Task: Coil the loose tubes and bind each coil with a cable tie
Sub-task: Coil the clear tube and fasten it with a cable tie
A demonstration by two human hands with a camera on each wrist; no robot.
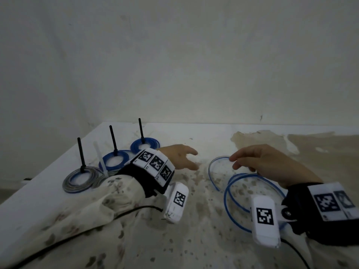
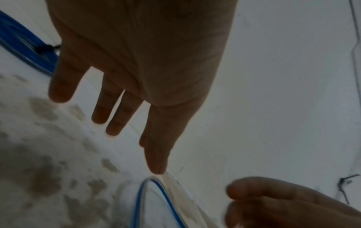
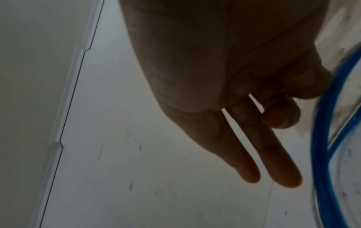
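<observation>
A loose blue-and-clear tube [image 1: 227, 193] lies in open loops on the stained white table [image 1: 194, 239], right of centre. My right hand [image 1: 250, 162] hovers over its far side, index and middle fingers straight, the two smaller fingers curled beside the tube [image 3: 320, 154]; nothing shows inside the curl. My left hand [image 1: 184, 158] is held flat with fingers spread, just left of the tube's far end [image 2: 138, 200], touching nothing. At the left lie a grey coil [image 1: 81, 180] and two blue coils [image 1: 114, 160] [image 1: 144, 145], each with a black cable tie [image 1: 80, 154] standing upright.
A white cable tie [image 1: 100, 158] stands by a second grey coil [image 1: 101, 179], half hidden by my left sleeve. The table's left edge [image 1: 48, 167] runs close to the coils. A peeled brown patch [image 1: 291, 140] covers the back right. A wall stands behind the table.
</observation>
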